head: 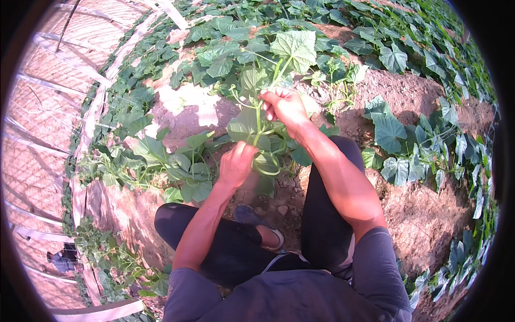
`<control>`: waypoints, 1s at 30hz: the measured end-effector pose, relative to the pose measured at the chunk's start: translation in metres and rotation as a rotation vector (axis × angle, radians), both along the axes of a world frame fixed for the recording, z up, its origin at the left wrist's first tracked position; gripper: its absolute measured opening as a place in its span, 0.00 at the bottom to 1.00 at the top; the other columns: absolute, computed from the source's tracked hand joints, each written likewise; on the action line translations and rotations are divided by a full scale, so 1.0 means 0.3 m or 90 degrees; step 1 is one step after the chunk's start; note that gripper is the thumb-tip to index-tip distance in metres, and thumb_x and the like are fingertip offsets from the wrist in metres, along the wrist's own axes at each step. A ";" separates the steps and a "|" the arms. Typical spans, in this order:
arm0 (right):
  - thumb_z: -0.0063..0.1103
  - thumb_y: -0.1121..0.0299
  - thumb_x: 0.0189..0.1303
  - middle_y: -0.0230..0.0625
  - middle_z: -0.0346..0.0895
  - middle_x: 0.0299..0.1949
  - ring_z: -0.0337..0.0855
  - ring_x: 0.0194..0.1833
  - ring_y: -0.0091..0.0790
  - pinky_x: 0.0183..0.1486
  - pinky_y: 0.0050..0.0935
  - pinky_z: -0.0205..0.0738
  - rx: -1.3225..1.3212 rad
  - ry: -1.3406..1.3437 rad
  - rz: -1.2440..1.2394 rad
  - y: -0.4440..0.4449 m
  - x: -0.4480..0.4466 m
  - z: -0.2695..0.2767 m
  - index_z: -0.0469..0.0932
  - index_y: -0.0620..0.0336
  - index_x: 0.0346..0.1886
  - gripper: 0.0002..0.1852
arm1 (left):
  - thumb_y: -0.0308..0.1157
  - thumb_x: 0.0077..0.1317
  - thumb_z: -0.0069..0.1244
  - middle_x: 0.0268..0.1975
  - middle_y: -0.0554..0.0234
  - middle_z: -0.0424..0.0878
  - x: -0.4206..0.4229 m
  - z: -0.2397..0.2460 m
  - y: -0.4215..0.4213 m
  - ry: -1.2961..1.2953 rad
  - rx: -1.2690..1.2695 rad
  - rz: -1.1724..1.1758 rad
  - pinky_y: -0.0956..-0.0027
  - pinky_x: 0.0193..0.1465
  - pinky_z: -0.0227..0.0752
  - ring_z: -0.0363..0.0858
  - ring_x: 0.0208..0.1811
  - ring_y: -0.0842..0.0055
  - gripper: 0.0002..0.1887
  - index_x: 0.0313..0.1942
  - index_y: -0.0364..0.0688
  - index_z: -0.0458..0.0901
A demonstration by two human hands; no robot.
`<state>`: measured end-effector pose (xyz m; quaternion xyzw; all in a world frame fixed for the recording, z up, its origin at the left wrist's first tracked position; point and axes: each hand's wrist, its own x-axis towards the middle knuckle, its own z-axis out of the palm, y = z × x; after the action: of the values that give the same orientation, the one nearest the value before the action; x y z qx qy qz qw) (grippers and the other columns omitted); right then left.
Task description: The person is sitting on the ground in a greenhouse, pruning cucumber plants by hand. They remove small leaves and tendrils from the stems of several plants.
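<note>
A green leafy vine stem (258,120), with broad lobed leaves like a cucumber plant's, rises between my hands. Lower on the stem, my left hand (238,163) pinches it, the fingers closed beside a curled loop of vine (268,172). Higher up, my right hand (283,105) grips the vine near the base of a large pale leaf (295,50). A thin tendril (240,98) curves out to the left of the right hand. My palms and some fingertips are hidden from view.
Leafy vines (193,161) spread over the soil on the left, with more plants (388,129) on the right and a dense row beyond. Dry soil mounds (426,217) lie beside my bent knees. Pale frame bars (60,86) and a sheet wall stand at the far left.
</note>
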<state>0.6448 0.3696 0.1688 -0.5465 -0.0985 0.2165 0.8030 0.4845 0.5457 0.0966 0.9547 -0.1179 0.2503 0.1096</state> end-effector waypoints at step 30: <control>0.66 0.69 0.79 0.27 0.86 0.35 0.84 0.31 0.19 0.37 0.25 0.77 -0.041 -0.121 0.171 -0.060 -0.032 -0.059 0.85 0.58 0.43 0.05 | 0.28 0.72 0.64 0.40 0.57 0.83 0.015 0.114 -0.109 0.201 -0.435 -0.031 0.61 0.46 0.77 0.84 0.39 0.66 0.08 0.47 0.34 0.86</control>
<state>0.6351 0.3515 0.1512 -0.5719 -0.2390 0.2724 0.7359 0.4889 0.5131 0.1307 0.8868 -0.0315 0.1222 0.4445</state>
